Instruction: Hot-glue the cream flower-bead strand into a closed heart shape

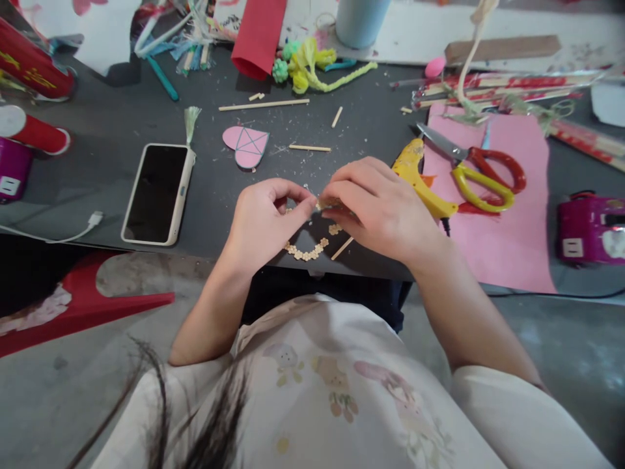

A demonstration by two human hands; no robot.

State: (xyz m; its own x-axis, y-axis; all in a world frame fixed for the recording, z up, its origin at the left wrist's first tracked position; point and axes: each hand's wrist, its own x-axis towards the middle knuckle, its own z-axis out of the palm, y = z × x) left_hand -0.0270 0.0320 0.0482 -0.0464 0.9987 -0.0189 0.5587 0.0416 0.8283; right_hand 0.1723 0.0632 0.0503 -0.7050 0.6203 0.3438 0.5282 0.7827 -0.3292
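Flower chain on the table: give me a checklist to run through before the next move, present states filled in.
1. Flower chain visible, not fully covered: ok, its curved near part shows.
2. Grip between left hand and right hand confirmed: cannot tell, fingers hide most of it.
3. Scissors set down: ok, mostly on the pink sheet.
4. Yellow glue gun cool: cannot tell.
5. Space beside the chain free of loose sticks: not ok, a thin stick lies there.
6. Phone apart from both hands: ok.
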